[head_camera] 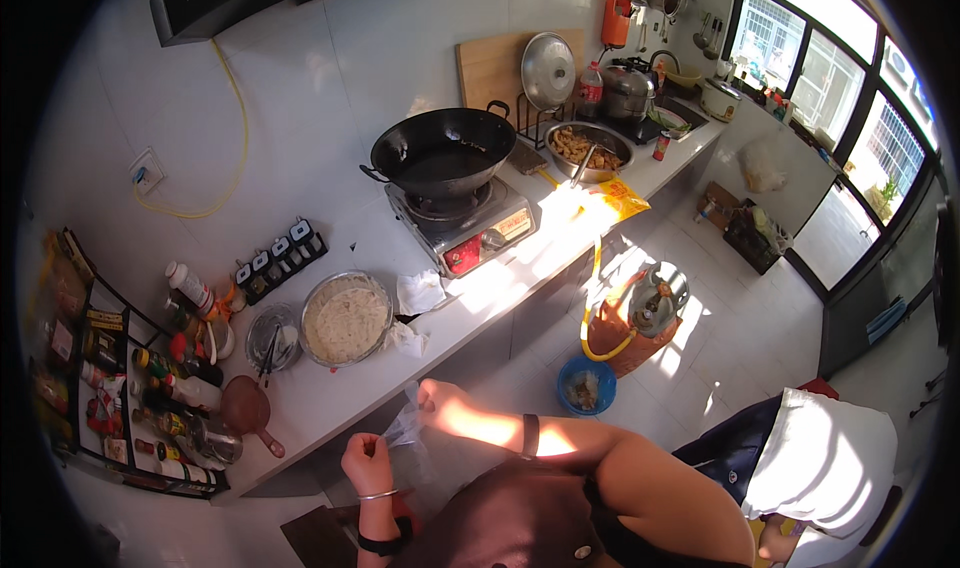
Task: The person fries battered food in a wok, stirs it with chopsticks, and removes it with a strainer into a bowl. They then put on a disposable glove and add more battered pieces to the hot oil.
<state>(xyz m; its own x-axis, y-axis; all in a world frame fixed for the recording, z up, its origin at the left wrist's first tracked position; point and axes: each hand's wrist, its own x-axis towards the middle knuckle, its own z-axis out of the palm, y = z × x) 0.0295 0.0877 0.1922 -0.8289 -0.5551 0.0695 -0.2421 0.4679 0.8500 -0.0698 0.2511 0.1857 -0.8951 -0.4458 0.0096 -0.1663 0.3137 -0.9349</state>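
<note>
Between my two hands, in front of the counter's edge, hangs a clear plastic bag or film (409, 429). My left hand (367, 459) has its fingers curled at the film's left side. My right hand (442, 405) pinches its upper right edge. On the counter beyond them stand a metal bowl of pale batter with pieces in it (346, 319) and a smaller bowl (274, 337) with dark chopsticks (266, 358). Crumpled white paper (420, 292) lies beside the batter bowl. A black wok (442, 152) rests on a gas stove (480, 227).
A rack of bottles (150, 403) and a brown pan (245, 407) stand at left. Fried food fills a steel bowl (589, 152). On the floor are a gas cylinder (658, 298) with a yellow hose and a blue basin (586, 385). Another person (821, 463) is at lower right.
</note>
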